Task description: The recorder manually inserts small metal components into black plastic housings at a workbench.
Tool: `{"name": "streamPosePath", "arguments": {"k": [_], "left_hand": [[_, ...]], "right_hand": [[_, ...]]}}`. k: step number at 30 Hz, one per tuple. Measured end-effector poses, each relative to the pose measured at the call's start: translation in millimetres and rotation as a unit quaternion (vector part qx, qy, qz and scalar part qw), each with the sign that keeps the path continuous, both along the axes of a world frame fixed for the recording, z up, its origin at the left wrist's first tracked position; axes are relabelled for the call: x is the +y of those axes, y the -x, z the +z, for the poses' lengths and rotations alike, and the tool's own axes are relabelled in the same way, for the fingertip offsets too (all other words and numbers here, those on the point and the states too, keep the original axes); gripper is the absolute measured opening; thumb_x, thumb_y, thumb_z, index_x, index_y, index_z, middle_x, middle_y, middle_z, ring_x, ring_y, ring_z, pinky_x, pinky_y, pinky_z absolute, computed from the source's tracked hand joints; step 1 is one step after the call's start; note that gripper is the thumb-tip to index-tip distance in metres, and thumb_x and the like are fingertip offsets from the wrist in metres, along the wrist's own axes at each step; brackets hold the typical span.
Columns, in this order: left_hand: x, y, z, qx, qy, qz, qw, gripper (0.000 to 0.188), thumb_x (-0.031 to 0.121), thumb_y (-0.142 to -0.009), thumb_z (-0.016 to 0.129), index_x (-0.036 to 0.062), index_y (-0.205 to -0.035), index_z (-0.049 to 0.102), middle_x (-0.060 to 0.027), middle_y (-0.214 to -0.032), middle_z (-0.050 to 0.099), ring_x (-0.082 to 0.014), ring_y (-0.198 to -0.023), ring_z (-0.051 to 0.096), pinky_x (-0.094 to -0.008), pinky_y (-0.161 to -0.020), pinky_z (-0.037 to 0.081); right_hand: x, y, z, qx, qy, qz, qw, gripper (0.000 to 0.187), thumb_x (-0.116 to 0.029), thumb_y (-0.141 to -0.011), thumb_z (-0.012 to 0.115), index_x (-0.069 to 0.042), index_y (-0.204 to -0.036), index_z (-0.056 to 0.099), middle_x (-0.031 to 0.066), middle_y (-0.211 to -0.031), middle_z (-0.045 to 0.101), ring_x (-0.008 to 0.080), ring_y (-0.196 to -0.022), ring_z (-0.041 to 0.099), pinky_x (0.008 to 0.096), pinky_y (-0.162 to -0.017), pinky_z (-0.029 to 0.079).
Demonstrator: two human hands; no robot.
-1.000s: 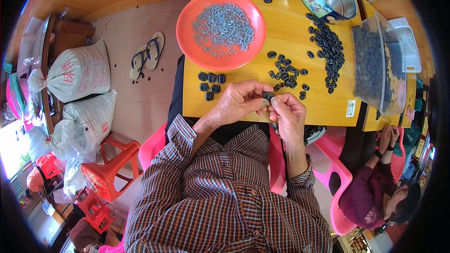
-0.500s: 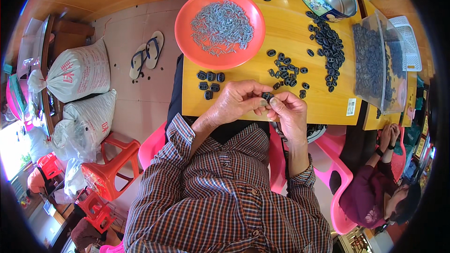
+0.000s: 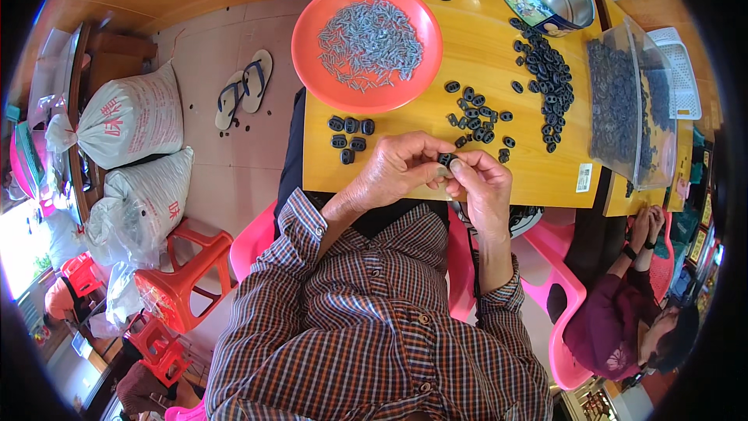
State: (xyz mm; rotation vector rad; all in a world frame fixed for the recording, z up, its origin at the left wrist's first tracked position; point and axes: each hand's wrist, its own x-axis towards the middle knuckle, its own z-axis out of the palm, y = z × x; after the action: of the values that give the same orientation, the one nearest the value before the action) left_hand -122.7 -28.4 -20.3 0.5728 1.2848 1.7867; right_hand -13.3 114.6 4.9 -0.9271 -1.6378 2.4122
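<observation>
Both hands meet above the near edge of the yellow table (image 3: 538, 179). Between their fingertips is a small black cord lock (image 3: 446, 159) with two holes. My left hand (image 3: 399, 170) pinches it from the left, and my right hand (image 3: 485, 187) from the right, thumb pressed close. A few thick cord locks (image 3: 347, 140) stand in short rows left of my hands. Just beyond my fingers lie loose black oval pieces (image 3: 478, 115). Farther off, a red plastic bowl (image 3: 302, 62) holds many thin silvery pieces (image 3: 370, 39), probably springs.
A longer heap of black pieces (image 3: 549, 86) trails beneath a round tin (image 3: 557, 27). Right of it stands a clear bin (image 3: 654, 144) of black parts beside a white basket (image 3: 680, 70). A person (image 3: 623, 320) sits at right. White sacks (image 3: 132, 121) and a red stool (image 3: 187, 273) are left.
Almost nothing differs. My fingers shift very slightly around the cord lock, and the whole view drifts a little.
</observation>
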Motion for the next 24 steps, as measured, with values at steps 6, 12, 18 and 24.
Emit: {"name": "streamPosePath", "arguments": {"k": [6, 12, 18, 24], "left_hand": [[-0.3, 0.6, 1.1, 0.0, 0.006, 0.001, 1.0, 0.026, -0.004, -0.087, 0.061, -0.0034, -0.113, 0.059, -0.0068, -0.089, 0.065, -0.0105, -0.078, 0.065, -0.0241, -0.069, 0.056], [-0.4, -0.2, 0.4, 0.0, -0.003, 0.001, 1.0, 0.027, -0.004, -0.087, 0.061, -0.0029, -0.114, 0.058, -0.0077, -0.091, 0.065, -0.011, -0.079, 0.065, -0.0246, -0.07, 0.056], [0.2, 0.9, 2.7, -0.007, -0.001, 0.001, 1.0, 0.027, -0.004, -0.087, 0.061, -0.003, -0.113, 0.058, -0.0085, -0.092, 0.066, -0.0117, -0.081, 0.065, -0.0249, -0.07, 0.056], [-0.1, 0.9, 0.3, 0.005, -0.013, 0.005, 1.0, 0.026, -0.004, -0.087, 0.061, -0.0029, -0.113, 0.058, -0.0088, -0.093, 0.066, -0.012, -0.081, 0.065, -0.0251, -0.07, 0.056]], "right_hand": [[-1.9, 0.4, 2.8, -0.007, 0.003, -0.005, 1.0, 0.011, -0.01, -0.089, 0.062, 0.001, -0.092, 0.061, 0.0029, -0.076, 0.063, 0.0054, -0.058, 0.057, 0.0164, -0.052, 0.046], [-1.2, 0.6, 4.0, -0.002, 0.018, -0.015, 1.0, 0.011, -0.01, -0.09, 0.062, 0.0, -0.091, 0.062, 0.0032, -0.073, 0.063, 0.0054, -0.054, 0.055, 0.0166, -0.047, 0.044], [-2.9, 0.9, 7.1, 0.024, 0.046, -0.031, 0.998, 0.011, -0.011, -0.09, 0.062, 0.0, -0.09, 0.062, 0.0031, -0.073, 0.063, 0.0059, -0.054, 0.055, 0.017, -0.047, 0.043], [-1.1, 0.9, 4.9, 0.018, 0.083, -0.034, 0.996, 0.012, -0.013, -0.089, 0.064, -0.001, -0.089, 0.063, 0.0038, -0.074, 0.064, 0.0066, -0.054, 0.056, 0.0177, -0.048, 0.044]]}}
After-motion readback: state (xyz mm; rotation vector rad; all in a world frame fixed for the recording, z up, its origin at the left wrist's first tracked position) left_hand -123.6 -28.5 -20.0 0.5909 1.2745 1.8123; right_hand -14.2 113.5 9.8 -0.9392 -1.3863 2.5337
